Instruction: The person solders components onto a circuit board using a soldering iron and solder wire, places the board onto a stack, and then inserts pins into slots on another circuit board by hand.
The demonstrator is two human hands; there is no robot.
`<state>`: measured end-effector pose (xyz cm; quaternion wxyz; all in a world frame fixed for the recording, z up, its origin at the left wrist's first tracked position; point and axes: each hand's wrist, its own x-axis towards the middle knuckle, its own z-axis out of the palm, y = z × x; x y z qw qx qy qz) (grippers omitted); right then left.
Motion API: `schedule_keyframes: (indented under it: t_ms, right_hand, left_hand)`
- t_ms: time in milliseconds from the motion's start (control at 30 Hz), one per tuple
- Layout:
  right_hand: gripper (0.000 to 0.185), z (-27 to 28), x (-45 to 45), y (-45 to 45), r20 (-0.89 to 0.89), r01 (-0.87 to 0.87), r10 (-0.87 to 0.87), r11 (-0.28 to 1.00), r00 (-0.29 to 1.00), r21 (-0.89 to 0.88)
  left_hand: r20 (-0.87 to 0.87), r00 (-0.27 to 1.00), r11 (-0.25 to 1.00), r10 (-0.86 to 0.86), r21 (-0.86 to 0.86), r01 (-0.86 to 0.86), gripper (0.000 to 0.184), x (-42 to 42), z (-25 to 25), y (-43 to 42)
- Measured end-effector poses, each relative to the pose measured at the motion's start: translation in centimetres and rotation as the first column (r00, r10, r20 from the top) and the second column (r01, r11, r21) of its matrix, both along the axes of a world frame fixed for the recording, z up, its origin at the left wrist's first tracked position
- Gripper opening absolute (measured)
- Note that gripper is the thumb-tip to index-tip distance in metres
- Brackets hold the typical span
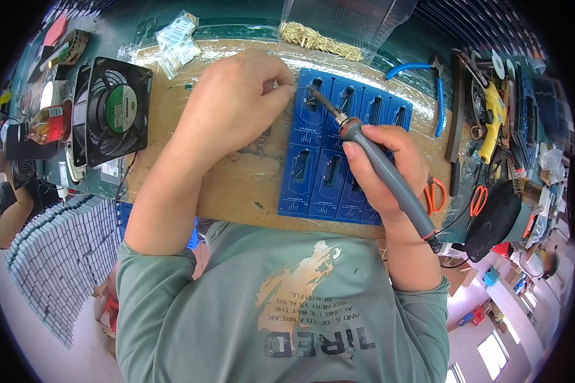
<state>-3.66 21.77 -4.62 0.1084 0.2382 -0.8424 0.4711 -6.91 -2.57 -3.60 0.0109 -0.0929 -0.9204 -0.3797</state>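
A grey soldering iron (pixel 393 179) is gripped in my right hand (pixel 396 163), its metal tip pointing up and left at the top-left section of a blue circuit board panel (pixel 306 172). The panel has two rows of sections with dark slots and lies on the brown work surface (pixel 236 185). Beside the panel's upper left edge, my left hand (pixel 246 96) is closed, thumb and index finger pinched together near the iron's tip. What the pinch holds is too small to make out.
At the left stands a black fan (pixel 112 112). Small plastic bags (pixel 177 43) lie behind my left hand. Blue-handled pliers (pixel 439 96), a yellow tool (pixel 490 121) and orange-handled scissors (pixel 478 200) are at the right. Another person's arm (pixel 16 207) shows at the far left.
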Motion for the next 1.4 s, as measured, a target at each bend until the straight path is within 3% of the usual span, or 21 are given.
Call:
schedule_keyframes:
  t_ms: [600,800,1033,1233,1400]
  right_hand:
    - [0.034,-0.2,0.7,0.3,-0.079,-0.04,0.042,0.999,0.996,0.02]
    - [0.038,-0.4,0.8,0.3,-0.208,-0.093,0.109,0.992,0.972,0.081]
    - [0.038,-0.5,0.9,0.2,-0.232,-0.086,0.105,0.992,0.967,0.09]
    - [0.038,-0.4,0.9,0.4,-0.235,-0.08,0.098,0.993,0.967,0.083]
    - [0.037,-0.3,1.7,1.9,-0.144,-0.05,0.051,0.999,0.988,0.014]
  left_hand:
    - [0.045,0.995,0.995,-0.095,0.012,0.094,0.011,0.2,0.7,-0.6]
    - [0.039,0.993,0.994,-0.107,0.006,0.107,0.011,0.3,0.6,-0.4]
    - [0.024,0.993,0.993,-0.116,-0.03,0.117,0.012,0.3,0.5,-0.3]
    - [0.061,0.998,0.999,-0.002,0.051,-0.001,0.016,0.4,0.4,-0.7]
    - [0.191,0.978,0.948,0.082,0.288,-0.135,0.018,0.5,1.6,-0.3]
